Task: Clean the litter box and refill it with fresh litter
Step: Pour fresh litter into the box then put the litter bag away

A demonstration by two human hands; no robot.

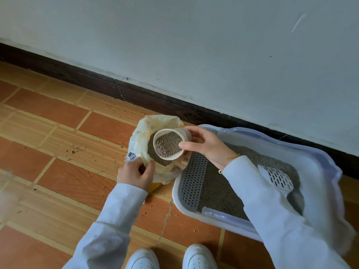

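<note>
A white cup filled with grey-brown litter hangs over the open mouth of a yellowish litter bag. My right hand grips the cup by its side. My left hand pinches the near rim of the bag. To the right stands the pale litter box with grey litter in it and a grey grid step at its left end. A white slotted scoop lies on the litter.
The bag and box stand on an orange tiled floor, against a dark skirting board and white wall. Litter grains are scattered over the tiles around the bag. My white shoes are at the bottom edge.
</note>
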